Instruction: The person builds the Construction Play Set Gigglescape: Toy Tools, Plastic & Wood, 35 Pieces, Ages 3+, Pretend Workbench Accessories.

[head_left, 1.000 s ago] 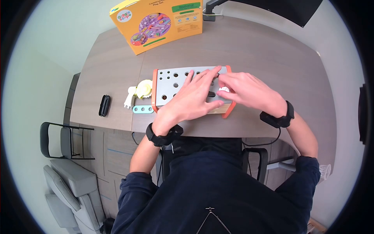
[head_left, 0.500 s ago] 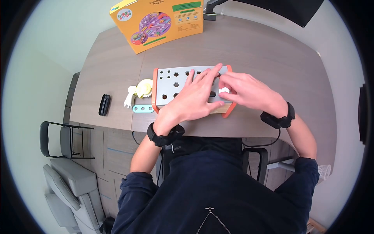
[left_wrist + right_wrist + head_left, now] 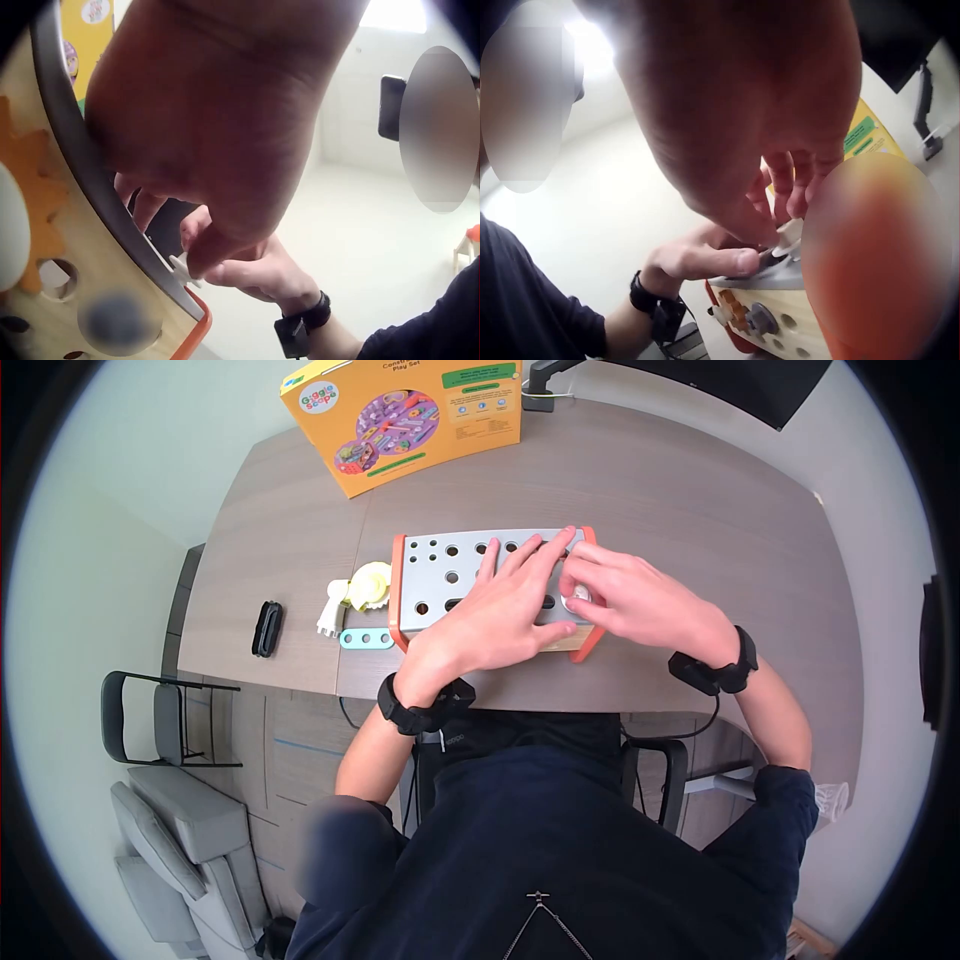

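Note:
On the table stands a toy workbench box (image 3: 430, 578) with a grey top full of holes, orange ends and wood-coloured sides. My left hand (image 3: 495, 608) rests spread across its top, fingers pointing away from me and fairly straight. At the right end of the top, my right hand (image 3: 640, 592) pinches a small white plastic piece (image 3: 790, 236) between thumb and fingers. In the left wrist view this white piece (image 3: 182, 270) shows a flat flange right at the grey surface. Orange and grey gear-like parts (image 3: 761, 319) sit on the box's near side.
Left of the box lie a pale yellow toy part (image 3: 371, 586), a whitish forked piece (image 3: 332, 610) and a turquoise strip with holes (image 3: 367, 639). Farther left is a black case (image 3: 267, 629). A yellow carton (image 3: 420, 420) stands behind, near a monitor (image 3: 750, 385).
My right hand's fingers have turned slightly about the white piece, which shows a little less from above. The left hand's fingertips have slid slightly to the right on the box top.

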A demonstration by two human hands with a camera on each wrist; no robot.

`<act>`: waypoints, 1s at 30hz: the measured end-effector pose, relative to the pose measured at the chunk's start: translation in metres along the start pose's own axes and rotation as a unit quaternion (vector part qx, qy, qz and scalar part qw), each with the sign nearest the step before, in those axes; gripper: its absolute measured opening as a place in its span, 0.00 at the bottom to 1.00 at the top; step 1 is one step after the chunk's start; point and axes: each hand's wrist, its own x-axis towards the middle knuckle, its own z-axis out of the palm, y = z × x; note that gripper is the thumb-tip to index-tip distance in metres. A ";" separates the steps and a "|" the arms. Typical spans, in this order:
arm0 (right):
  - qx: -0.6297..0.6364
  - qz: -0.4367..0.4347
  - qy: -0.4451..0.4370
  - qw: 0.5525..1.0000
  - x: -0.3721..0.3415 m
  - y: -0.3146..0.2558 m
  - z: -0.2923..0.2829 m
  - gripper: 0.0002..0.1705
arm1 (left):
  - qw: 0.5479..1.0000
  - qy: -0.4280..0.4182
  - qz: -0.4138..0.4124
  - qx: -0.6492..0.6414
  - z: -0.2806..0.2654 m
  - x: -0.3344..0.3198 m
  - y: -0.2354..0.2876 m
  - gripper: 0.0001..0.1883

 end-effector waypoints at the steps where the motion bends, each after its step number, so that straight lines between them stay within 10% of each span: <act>1: -0.007 0.008 0.015 1.000 0.000 -0.001 0.003 0.11 | 1.000 0.005 -0.007 0.013 0.003 0.001 0.004 0.53; 10: -0.211 0.165 -0.082 0.960 0.002 -0.011 -0.004 0.19 | 0.997 -0.001 -0.008 -0.072 0.002 0.001 -0.011 0.49; 15: -0.077 -0.087 0.030 0.993 -0.005 0.014 0.010 0.17 | 0.997 -0.010 -0.014 -0.081 -0.002 0.002 -0.008 0.49; 22: -0.233 0.227 -0.174 0.929 0.013 -0.023 -0.005 0.18 | 0.999 0.039 -0.024 0.006 0.009 0.001 0.007 0.50; 25: -0.202 0.234 -0.166 0.936 0.013 -0.027 -0.017 0.17 | 0.998 0.019 -0.026 -0.048 0.006 0.002 -0.003 0.49; 30: -0.127 0.016 -0.023 0.992 -0.008 -0.002 -0.009 0.16 | 0.996 -0.011 -0.006 -0.090 -0.003 0.000 -0.012 0.49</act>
